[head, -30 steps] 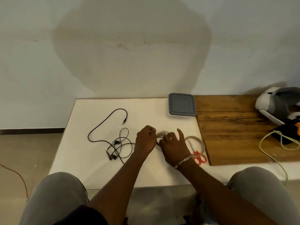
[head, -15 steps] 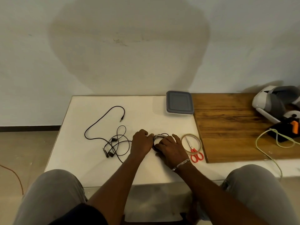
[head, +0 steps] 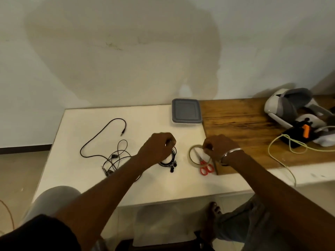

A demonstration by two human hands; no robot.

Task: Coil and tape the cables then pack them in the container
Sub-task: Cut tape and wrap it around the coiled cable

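My left hand (head: 159, 146) pinches the top of a coiled black earphone cable (head: 170, 161), whose earbuds hang near the white table (head: 154, 185). My right hand (head: 216, 146) has moved to the tape roll (head: 193, 157) and grips its far edge with curled fingers. Red-handled scissors (head: 205, 167) lie partly inside the roll. Loose black cables (head: 112, 153) lie spread to the left. The container with its grey lid (head: 186, 113) stands shut at the back of the table.
A wooden board (head: 253, 131) covers the table's right part. On its far right lie a white headset (head: 290, 105), a black and orange device (head: 301, 133) and a pale green cable (head: 282, 153). The wall stands directly behind the table.
My right hand left the coil and moved right to the tape roll. My left hand lifted the coiled cable slightly, holding it alone.
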